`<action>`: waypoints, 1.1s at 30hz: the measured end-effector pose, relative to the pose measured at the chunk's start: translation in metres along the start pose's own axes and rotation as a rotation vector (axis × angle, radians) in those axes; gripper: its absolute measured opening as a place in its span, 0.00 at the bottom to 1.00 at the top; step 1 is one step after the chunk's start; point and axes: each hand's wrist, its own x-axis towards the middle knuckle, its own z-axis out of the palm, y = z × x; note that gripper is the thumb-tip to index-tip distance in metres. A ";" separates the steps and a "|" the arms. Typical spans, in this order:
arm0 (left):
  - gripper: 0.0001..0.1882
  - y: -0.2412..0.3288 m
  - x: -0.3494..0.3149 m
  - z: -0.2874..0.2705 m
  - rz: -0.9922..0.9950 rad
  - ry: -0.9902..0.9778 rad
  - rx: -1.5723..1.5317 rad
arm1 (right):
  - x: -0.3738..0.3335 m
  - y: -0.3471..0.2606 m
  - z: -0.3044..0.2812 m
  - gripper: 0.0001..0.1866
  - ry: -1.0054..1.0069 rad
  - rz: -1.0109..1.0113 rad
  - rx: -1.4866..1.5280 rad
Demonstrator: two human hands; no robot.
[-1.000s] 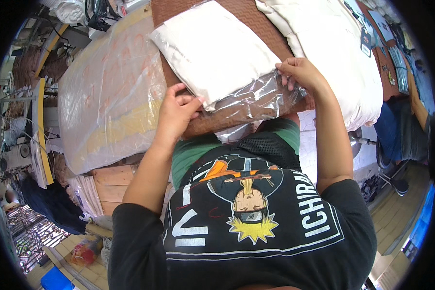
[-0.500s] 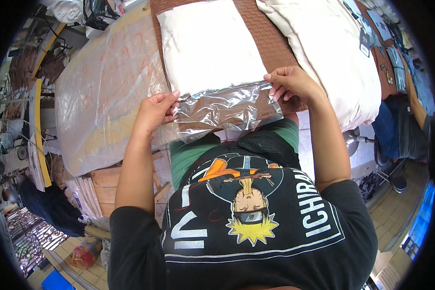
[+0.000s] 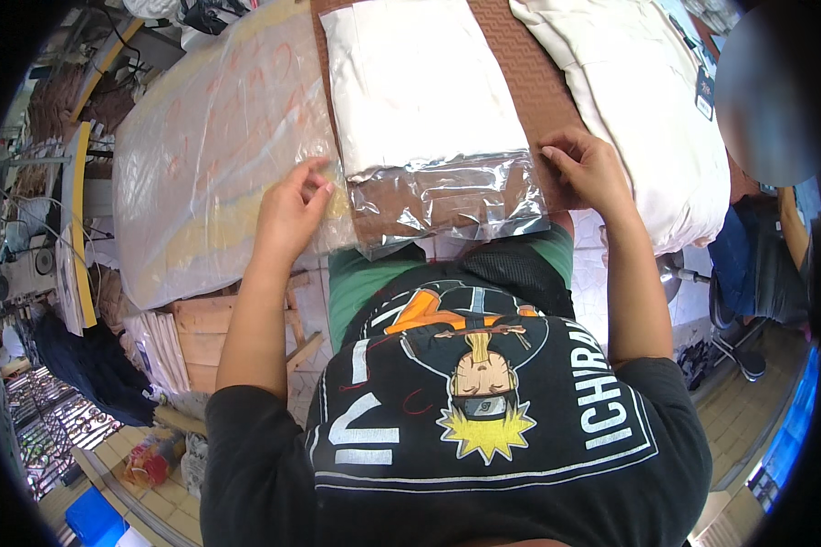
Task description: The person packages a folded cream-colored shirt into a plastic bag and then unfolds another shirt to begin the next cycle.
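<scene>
While crinkled clear plastic (image 3: 447, 196) edges smooth white cloth (image 3: 429, 87), left hand (image 3: 290, 205) curves loosely parted, right hand (image 3: 589, 171) narrower.

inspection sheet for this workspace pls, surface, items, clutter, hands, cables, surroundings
Surface: brown patterned tabletop, partly covered
Items: folded white garment, lying flat; clear plastic extends from its near edge; whether fully bagged, cannot tell
Clutter: large plastic-wrapped bundle left; white fabric with dark tag right
Hands: left hand and right hand open, holding nothing
Cables: thin dark cord, upper left
Surroundings: person in blue trousers, right; dark cloth, left
</scene>
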 end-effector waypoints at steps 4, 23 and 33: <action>0.29 0.003 0.000 0.014 0.554 0.324 0.501 | 0.003 0.006 0.008 0.25 0.295 -0.502 -0.342; 0.10 0.193 0.032 -0.103 0.979 0.455 -0.202 | 0.046 -0.134 -0.130 0.11 0.497 -0.874 0.508; 0.14 0.212 0.073 -0.099 0.535 0.191 -0.405 | 0.071 -0.130 -0.140 0.13 0.407 -0.511 0.591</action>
